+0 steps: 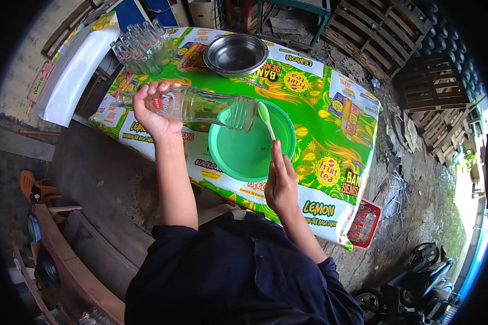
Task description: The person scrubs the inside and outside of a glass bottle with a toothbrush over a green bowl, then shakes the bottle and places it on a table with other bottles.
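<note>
My left hand [158, 111] is wrapped round a clear glass bottle [217, 108] with a red and white label. The bottle lies on its side in the air, its base pointing right over the rim of a green plastic basin [216, 154]. In my right hand [281, 181] is a slim brush [264, 116] with a green head and a pale handle, pinched near the handle's lower end. Its head stands upright close beside the bottle's base, above the basin. Greenish water shows in the basin, with a few dark specks.
Several empty glass bottles [141, 51] stand at the table's far left. A metal bowl [236, 53] sits at the back. Printed sheeting [331, 124] covers the table. A red crate [365, 225] is by the right corner, wooden pallets [379, 32] behind, a motorcycle [417, 276] lower right.
</note>
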`<control>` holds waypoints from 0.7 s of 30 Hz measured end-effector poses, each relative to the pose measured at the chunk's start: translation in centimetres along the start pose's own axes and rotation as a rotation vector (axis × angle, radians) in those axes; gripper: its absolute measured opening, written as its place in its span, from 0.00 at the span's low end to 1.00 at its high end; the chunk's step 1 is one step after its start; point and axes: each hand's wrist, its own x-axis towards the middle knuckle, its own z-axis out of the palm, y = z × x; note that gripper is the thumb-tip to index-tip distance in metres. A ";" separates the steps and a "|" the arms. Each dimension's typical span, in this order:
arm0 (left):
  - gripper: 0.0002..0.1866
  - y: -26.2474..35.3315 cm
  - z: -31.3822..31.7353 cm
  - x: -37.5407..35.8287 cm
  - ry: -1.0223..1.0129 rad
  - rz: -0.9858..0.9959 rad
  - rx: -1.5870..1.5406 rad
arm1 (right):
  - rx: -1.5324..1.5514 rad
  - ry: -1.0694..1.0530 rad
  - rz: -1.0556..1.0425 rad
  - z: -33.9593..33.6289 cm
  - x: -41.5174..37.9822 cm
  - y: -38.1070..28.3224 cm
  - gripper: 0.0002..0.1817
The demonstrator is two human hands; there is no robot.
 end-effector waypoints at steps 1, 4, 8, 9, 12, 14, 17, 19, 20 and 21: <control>0.05 0.0 -0.2 0.1 0.009 0.002 0.006 | 0.002 0.028 -0.008 -0.1 0.5 0.2 0.32; 0.04 0.1 0.0 0.3 0.004 0.021 0.018 | -0.027 0.007 -0.034 0.0 -1.0 -0.1 0.32; 0.04 -0.1 0.2 -0.1 -0.008 0.038 0.052 | -0.062 -0.024 -0.016 0.2 -0.4 0.2 0.32; 0.04 -0.2 0.1 -0.2 0.011 0.045 0.079 | -0.065 -0.034 0.025 -0.2 0.7 0.0 0.32; 0.04 -0.4 0.0 0.2 0.045 0.070 0.126 | -0.108 -0.004 0.041 -0.3 1.8 0.5 0.35; 0.04 -0.4 -0.2 0.1 0.057 0.068 0.131 | -0.066 0.008 0.019 -0.5 0.8 0.3 0.35; 0.04 -0.4 -0.4 0.1 0.037 0.056 0.097 | -0.044 0.013 0.004 0.3 0.2 0.6 0.34; 0.04 -0.5 -0.3 -0.1 0.033 0.052 0.105 | -0.011 -0.016 0.069 0.4 1.1 1.0 0.33; 0.04 -0.7 -0.1 -0.3 0.050 0.048 0.120 | -0.026 -0.026 0.081 0.2 2.1 1.3 0.32; 0.05 -0.7 0.1 -0.4 0.064 0.047 0.136 | 0.028 -0.063 0.150 -0.1 2.7 1.4 0.31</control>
